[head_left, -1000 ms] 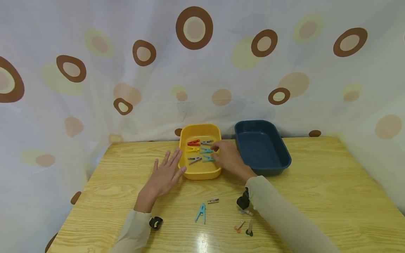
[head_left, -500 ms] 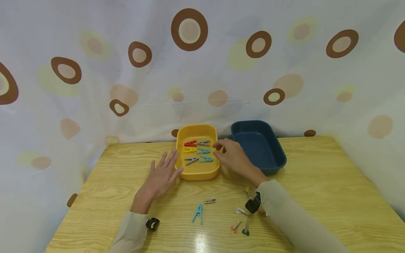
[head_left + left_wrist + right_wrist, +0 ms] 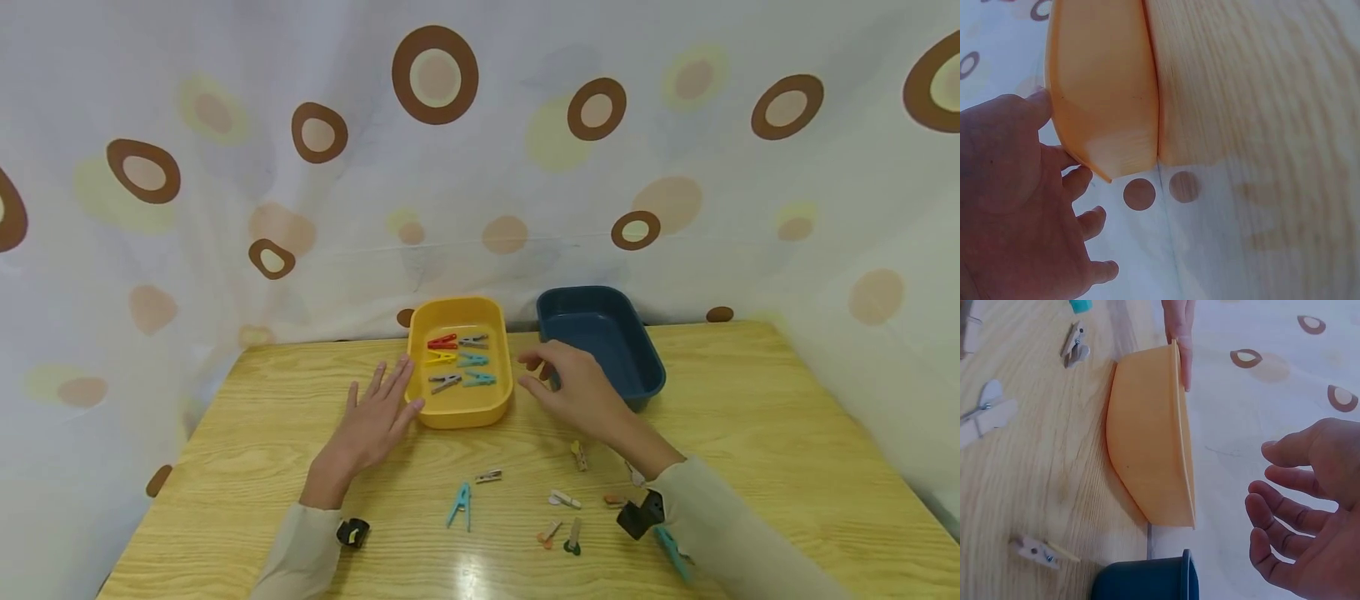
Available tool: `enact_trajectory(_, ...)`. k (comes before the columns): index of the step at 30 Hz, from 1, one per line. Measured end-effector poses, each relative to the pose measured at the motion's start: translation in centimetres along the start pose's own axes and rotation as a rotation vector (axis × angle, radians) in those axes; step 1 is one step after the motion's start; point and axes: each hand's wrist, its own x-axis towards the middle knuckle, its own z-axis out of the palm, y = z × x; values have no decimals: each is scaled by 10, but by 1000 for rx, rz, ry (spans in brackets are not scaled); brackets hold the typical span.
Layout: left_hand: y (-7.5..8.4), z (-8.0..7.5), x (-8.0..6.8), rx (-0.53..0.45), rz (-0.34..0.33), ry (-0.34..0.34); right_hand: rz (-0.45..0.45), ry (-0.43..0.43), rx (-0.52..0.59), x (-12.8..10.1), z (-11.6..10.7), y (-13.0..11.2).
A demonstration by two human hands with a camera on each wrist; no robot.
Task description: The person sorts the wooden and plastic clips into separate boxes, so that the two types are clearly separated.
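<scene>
A yellow tray (image 3: 459, 414) holds several clothespins: red (image 3: 442, 341), yellow (image 3: 441, 357), two teal and two grey. My left hand (image 3: 390, 398) lies flat on the table, fingers straight, its thumb against the tray's left front corner; the left wrist view shows that hand (image 3: 1022, 206) beside the tray wall (image 3: 1104, 94). My right hand (image 3: 534, 372) hovers just right of the tray, fingers loosely curled and holding nothing. In the right wrist view its empty hand (image 3: 1310, 506) hangs above the tray (image 3: 1147, 456).
An empty dark blue tray (image 3: 647, 367) stands right of the yellow one. Loose clothespins lie on the wooden table (image 3: 787, 433) near me: a blue one (image 3: 459, 505), a small grey one (image 3: 487, 477), a wooden one (image 3: 578, 455), a white one (image 3: 564, 499). A spotted curtain (image 3: 480, 167) hangs behind.
My right hand has drawn back out of the yellow tray, to the right and towards me, and it is empty. The left hand stays beside the tray.
</scene>
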Motion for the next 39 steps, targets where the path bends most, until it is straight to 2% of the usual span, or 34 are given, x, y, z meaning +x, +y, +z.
enact_trajectory(4,0,1,0,-4,3,4,-35,30,-5,-16,-8,2)
enact_trajectory(13,0,0,-3,-11,-13,-10,-27,29,-10,-50,-11,10)
enact_trajectory(23,-1,0,-2,6,-7,-13,75,11,-29,-94,-16,14)
enact_trajectory(34,0,-2,0,-3,-5,-18,114,21,-87,-133,-25,22)
enact_trajectory(39,0,-1,0,3,-5,-18,161,-6,-112,-150,-30,21)
